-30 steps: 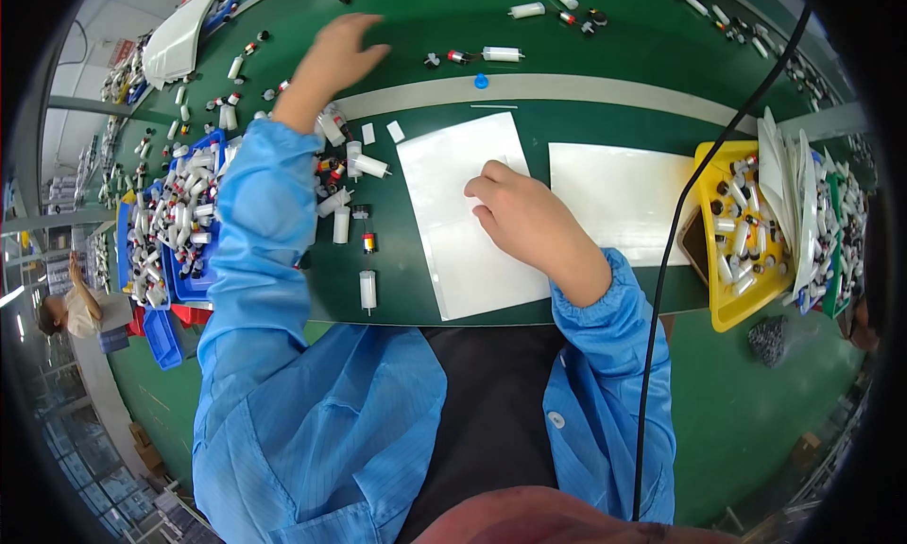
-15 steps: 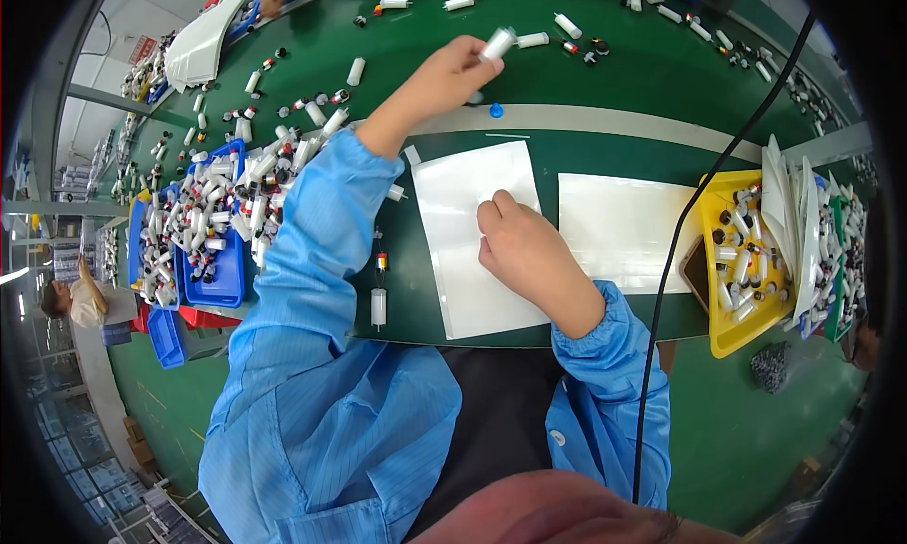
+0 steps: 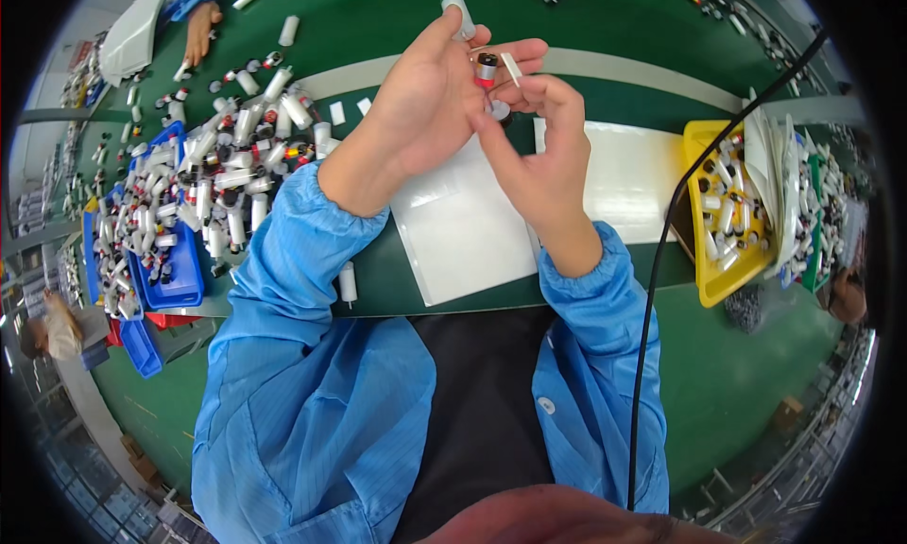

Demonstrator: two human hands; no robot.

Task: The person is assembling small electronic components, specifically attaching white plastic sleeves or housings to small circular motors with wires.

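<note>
My left hand (image 3: 416, 109), palm up over the far edge of the white sheet (image 3: 463, 232), grips a white cylinder (image 3: 458, 17) between thumb and fingers. A small black-and-red piece (image 3: 486, 69) lies across its fingers, with thin wires around it; a grey round cap (image 3: 498, 110) hangs just below. My right hand (image 3: 548, 152) is curled close against the left fingers. At its index fingertip stands a small white strip (image 3: 511, 69); its thumb is beside the grey cap. Whether the thumb touches the cap is hard to tell.
At left, white cylinders (image 3: 241, 156) heap over blue trays (image 3: 175, 284). A yellow tray (image 3: 704, 260) with similar parts stands right, beside a second white sheet (image 3: 628, 194). A black cable (image 3: 652, 355) crosses the right side. Another person's hand (image 3: 200, 34) reaches in far left.
My left hand has turned palm up with the cylinder and met my right. My right hand has risen off the white sheet, a small white strip at its fingertip. The view has shifted.
</note>
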